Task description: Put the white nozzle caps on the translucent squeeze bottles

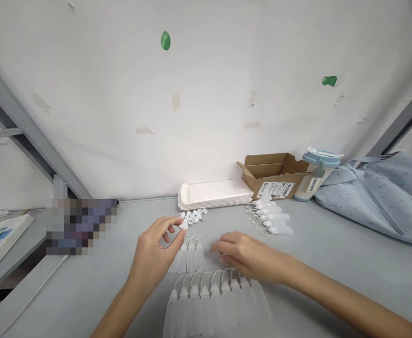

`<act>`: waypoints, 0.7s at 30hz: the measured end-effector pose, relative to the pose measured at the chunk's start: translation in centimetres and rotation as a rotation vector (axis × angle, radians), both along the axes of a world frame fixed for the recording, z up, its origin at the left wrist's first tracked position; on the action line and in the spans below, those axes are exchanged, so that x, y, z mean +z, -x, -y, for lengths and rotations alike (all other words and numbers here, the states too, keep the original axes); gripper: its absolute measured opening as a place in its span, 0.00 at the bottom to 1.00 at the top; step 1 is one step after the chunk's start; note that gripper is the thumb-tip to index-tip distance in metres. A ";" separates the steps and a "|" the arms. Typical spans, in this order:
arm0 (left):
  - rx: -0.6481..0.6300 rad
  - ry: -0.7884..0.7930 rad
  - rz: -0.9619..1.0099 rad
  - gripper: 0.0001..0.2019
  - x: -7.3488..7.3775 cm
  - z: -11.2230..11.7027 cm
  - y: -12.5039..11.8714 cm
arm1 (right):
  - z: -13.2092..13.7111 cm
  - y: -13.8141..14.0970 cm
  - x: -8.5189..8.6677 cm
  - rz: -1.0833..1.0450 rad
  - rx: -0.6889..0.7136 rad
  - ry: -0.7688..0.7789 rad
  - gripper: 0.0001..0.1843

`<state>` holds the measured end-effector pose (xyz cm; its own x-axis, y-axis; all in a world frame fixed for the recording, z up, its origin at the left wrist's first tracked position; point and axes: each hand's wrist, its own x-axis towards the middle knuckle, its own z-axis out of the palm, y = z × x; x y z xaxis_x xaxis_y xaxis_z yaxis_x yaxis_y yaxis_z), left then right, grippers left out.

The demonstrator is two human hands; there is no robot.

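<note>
Between the fingers [173, 221] of our left hand [153, 241], we had a small white cap [184, 225] pinched; just past it, slightly right, lay a heap of loose caps [194, 216]. From those fingers, the small group of bottles [191, 259] lay toward us and a little right, long axes pointing away from us, necks at the far end. Our left hand hid part of the leftmost one and seemed the nearer hand. Our right hand [239, 253], blurred, was just to their right with bent fingers; we could not tell whether it held anything. Closer to us ran a front row of bottles [209, 310], necks also away. Farther right, another cluster of bottles [278, 218] lay crosswise, necks leftward. Beyond the caps, a stack of white trays [220, 192] and a cardboard box [276, 188] lined the tabletop [100, 272] by the wall [206, 141], so we judged there was more room sideways than forward.
</note>
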<state>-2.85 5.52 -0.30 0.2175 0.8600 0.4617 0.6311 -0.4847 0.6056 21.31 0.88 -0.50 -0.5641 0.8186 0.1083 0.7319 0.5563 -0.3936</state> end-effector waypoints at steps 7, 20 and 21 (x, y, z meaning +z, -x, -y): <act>-0.011 -0.016 -0.017 0.08 -0.3 -0.1 -0.1 | -2.0 4.0 -0.6 0.134 0.153 -0.014 0.13; -0.090 0.127 0.010 0.08 -0.7 0.2 -0.8 | -1.8 1.5 -1.7 0.118 -0.082 -0.069 0.13; -0.099 0.174 0.025 0.08 -0.7 0.4 -1.0 | -1.5 1.1 -1.9 0.068 -0.111 -0.084 0.12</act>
